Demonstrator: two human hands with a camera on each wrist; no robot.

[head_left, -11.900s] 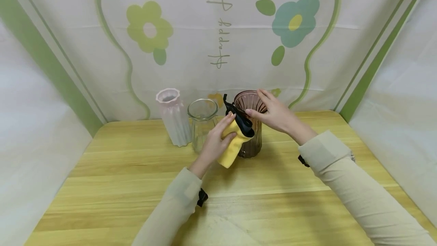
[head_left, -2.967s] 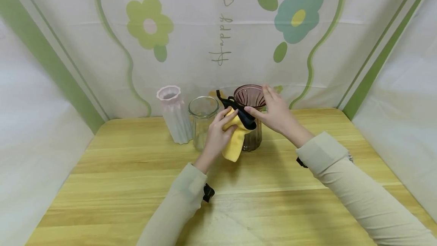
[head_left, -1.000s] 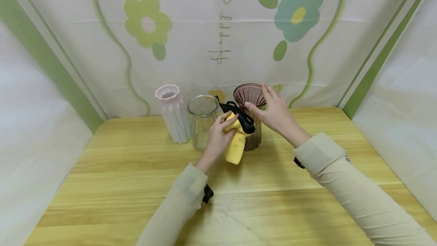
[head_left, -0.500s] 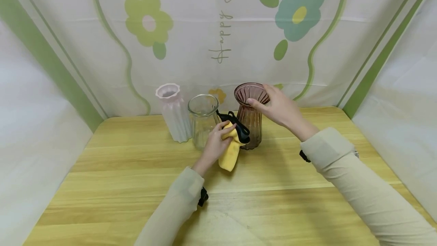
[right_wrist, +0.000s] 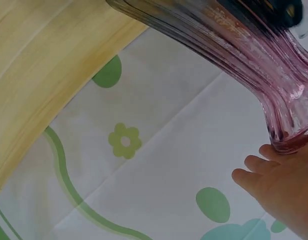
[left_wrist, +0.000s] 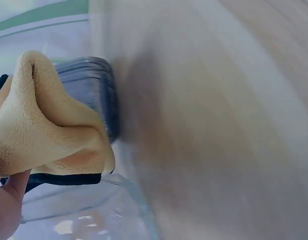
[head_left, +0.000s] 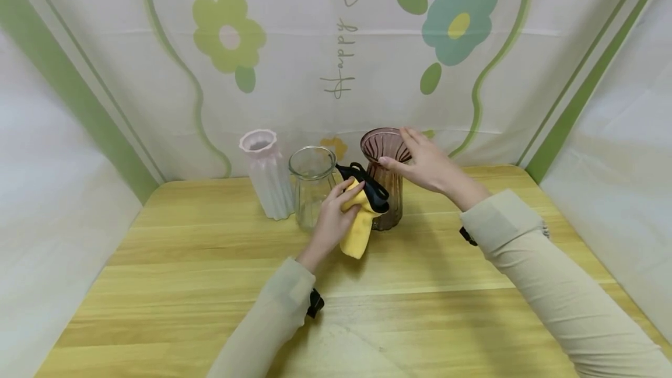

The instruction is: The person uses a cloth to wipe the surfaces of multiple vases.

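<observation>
My left hand (head_left: 334, 217) pinches a folded plush cloth (head_left: 358, 238), yellow on one side and black on the other. The black part, with a strap-like loop, lies against the front left of a ribbed purple glass vase (head_left: 392, 191). In the left wrist view the yellow cloth (left_wrist: 49, 125) bulges over the fingers, and a thumb shows below it. My right hand (head_left: 433, 165) holds the vase at its flared top, thumb on the front of the neck and fingers at the rim's right side. The right wrist view shows those fingers (right_wrist: 249, 175) against the vase's rim.
Close left of the purple vase stands a clear glass vase (head_left: 310, 191), partly behind my left hand. Farther left is a pleated vase (head_left: 270, 182), pink above and white below. All stand on a wooden table (head_left: 210, 284) before a flower-printed curtain (head_left: 294, 45).
Over the earlier frames the cloth shifts slightly up and down along the vase's front; since half a second ago it has moved up and right. The right hand stays at the rim.
</observation>
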